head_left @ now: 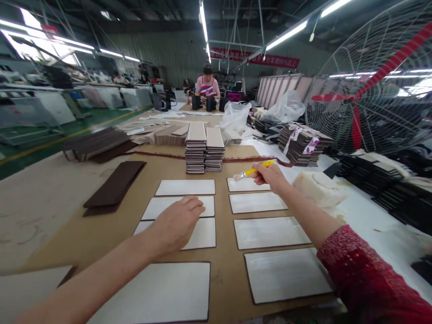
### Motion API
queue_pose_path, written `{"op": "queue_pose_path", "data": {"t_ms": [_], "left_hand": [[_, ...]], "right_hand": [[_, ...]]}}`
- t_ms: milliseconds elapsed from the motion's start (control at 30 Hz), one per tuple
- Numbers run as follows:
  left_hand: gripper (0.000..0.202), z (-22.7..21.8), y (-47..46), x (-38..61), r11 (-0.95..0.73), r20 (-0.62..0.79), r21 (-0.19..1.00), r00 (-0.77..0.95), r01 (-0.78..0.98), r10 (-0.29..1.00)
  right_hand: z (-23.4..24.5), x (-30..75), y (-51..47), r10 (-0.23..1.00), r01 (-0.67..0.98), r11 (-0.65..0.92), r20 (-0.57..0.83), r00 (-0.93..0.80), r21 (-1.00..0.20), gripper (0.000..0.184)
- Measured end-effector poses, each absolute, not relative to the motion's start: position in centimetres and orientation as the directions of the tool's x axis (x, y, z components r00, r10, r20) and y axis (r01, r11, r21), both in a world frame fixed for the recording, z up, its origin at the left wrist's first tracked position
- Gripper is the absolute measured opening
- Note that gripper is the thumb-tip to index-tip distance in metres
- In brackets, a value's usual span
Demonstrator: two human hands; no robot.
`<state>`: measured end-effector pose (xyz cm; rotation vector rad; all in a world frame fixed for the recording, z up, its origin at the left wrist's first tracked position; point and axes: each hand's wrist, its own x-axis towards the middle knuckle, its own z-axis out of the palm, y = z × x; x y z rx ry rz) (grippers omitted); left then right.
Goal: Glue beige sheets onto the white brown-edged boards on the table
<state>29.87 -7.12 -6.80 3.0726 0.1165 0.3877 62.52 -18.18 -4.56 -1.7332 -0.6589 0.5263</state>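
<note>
My right hand (270,176) is closed round the yellow handle of a paintbrush (250,171). The brush's pale bristles point left, at the far white panel (248,185) of the right column. Several more white rectangular panels with dark edges lie flat nearer me, such as one with wet-looking streaks (286,274). Over the left column, my left hand (180,220) is above a middle panel (205,231), its fingers curled and close together. Its fingertips are partly hidden, so anything in them does not show. Another white panel (168,288) lies below that wrist.
Two stacks of pale panels (196,153) stand ahead on the brown board (222,274). Dark brown pieces (114,186) lie left. A crumpled off-white lump (319,189), dark stacks (388,180) and a large caged fan (367,85) are right. A person (207,87) works at the far end.
</note>
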Motion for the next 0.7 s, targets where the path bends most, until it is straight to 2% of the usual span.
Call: {"op": "queue_pose_path", "data": {"t_ms": [100,167,467,700], "left_hand": [[0.053,-7.0,-6.3,35.6,-0.996,0.097,0.077,0.994,0.049,0.056],[0.054,-7.3,-6.0,38.4,-0.996,0.05,0.082,0.998,0.043,0.047],[0.046,-8.5,-5.7,43.6,-0.996,-0.031,0.059,0.998,0.06,0.058],[0.045,-9.5,-5.4,44.0,-0.996,-0.07,0.03,0.995,0.079,0.076]], "right_hand": [[-5.0,62.5,-17.4,0.687,0.143,-0.204,-0.038,0.726,-0.969,0.021],[-5.4,62.8,-17.1,0.69,0.132,-0.214,-0.054,0.721,-0.968,0.021],[-7.7,64.0,-15.7,0.706,0.115,-0.226,-0.081,0.703,-0.967,0.025],[-8.5,65.2,-15.3,0.682,0.139,-0.313,-0.121,0.721,-0.94,0.031]]}}
